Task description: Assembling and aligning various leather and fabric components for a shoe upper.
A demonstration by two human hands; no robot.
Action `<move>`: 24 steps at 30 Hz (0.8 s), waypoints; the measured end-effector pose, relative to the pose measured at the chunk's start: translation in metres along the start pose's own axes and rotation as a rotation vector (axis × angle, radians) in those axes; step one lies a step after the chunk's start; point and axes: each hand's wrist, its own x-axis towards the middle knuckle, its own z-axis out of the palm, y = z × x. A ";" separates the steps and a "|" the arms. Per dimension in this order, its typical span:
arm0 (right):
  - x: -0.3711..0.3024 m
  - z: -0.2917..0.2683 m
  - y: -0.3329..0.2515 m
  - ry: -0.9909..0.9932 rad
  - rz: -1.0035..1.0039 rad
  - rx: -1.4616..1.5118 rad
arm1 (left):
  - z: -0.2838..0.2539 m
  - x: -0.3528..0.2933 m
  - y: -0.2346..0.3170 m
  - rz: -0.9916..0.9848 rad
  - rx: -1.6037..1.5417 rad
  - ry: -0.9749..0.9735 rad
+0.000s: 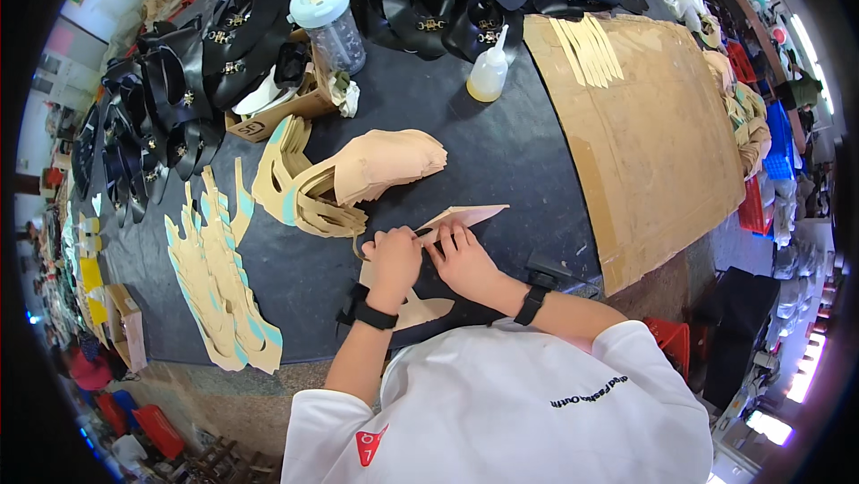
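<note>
A thin beige-pink shoe piece [470,215] is tilted up off the black table in front of me. My right hand [463,260] is closed on its near edge, fingers bent over it. My left hand [394,262] is curled right beside it, fingertips pressed together at the piece's left end. Something small and dark shows between the hands, and I cannot make out what the left fingers hold. Another beige cut piece [420,311] lies flat below my hands, partly hidden by the left wrist. Just beyond them sits a pile of curved beige shoe pieces [389,166].
Overlapping beige pieces with teal edges [219,278] lie at left. Black shoes [429,1] line the back, near a lidded cup [331,28] and a small cardboard box [309,104]. A glue bottle [488,77] stands left of a cardboard sheet [653,153] bearing beige strips [586,50].
</note>
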 end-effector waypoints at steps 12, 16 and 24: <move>0.019 0.003 0.037 0.211 -0.075 0.097 | -0.001 -0.104 -0.059 0.985 0.305 0.179; 0.042 -0.024 0.058 0.240 -0.210 0.294 | -0.036 -0.080 -0.068 0.636 -0.197 -0.257; 0.136 -0.140 0.048 0.018 0.018 1.131 | -0.209 0.013 -0.153 0.167 -0.694 -0.172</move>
